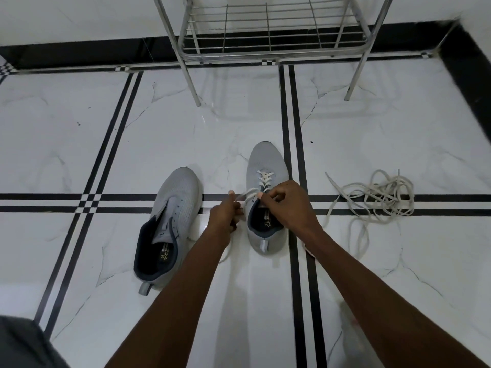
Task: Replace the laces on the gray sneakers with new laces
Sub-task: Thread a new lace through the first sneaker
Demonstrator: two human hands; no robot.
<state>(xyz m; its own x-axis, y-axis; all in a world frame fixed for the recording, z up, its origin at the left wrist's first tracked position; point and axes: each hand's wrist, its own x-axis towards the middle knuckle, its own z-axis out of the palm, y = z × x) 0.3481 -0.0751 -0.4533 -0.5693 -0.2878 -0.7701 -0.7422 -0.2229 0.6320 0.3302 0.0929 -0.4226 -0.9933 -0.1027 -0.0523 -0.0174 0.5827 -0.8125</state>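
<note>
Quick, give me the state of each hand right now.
Left hand: closed, pinching one end of the white lace.
Right hand: closed, grip on the same lace at the right sneaker, near its upper eyelets.

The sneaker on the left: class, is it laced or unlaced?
Unlaced. The left sneaker shows bare eyelets and no lace, while both hands work a white lace into the right sneaker.

Both sneakers are gray mesh with navy linings: the left sneaker (170,224) and the right sneaker (266,197), which carries a white lace (264,177). The loose laces (377,200) are off-white. The floor (79,128) is white veined marble crossed by paired black stripes. The rack (271,30) is silver.
</note>
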